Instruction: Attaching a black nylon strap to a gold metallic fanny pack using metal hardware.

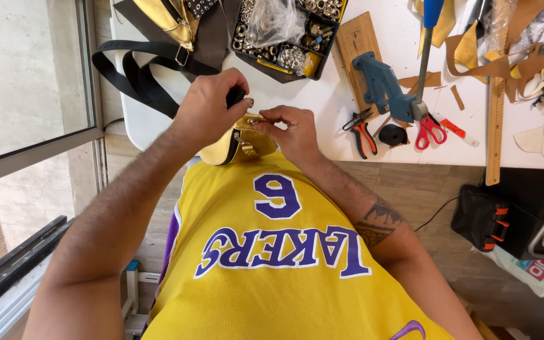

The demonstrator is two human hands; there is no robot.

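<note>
Both hands work at the near edge of the white table (322, 107), close against the person's chest. The left hand (209, 110) is clenched over a dark tool handle (235, 96), only the tip of it showing above the knuckles. The right hand (291, 129) pinches the top of a small gold leather piece (234, 146) between thumb and fingertips, at a gold metal fitting (253, 119) on its upper edge. The gold piece hangs half over the table edge, folded, with its dark lining showing at the left. Progress, as a judgement: the piece looks cut, folded and largely assembled, with hardware already on it; the fitting at the top appears to be the part now in hand, and whether it is fully set cannot be told, since the fingers cover it. A black strap (133, 72) lies loose to the far left, not attached to the piece. Beyond the hands, a tray of metal rivets and eyelets (288, 34). To the right, a blue press tool (382, 85) on a wooden block, orange-handled pliers (363, 135), red scissors (430, 130), a wooden ruler (494, 126), leather scraps (505, 53).
</note>
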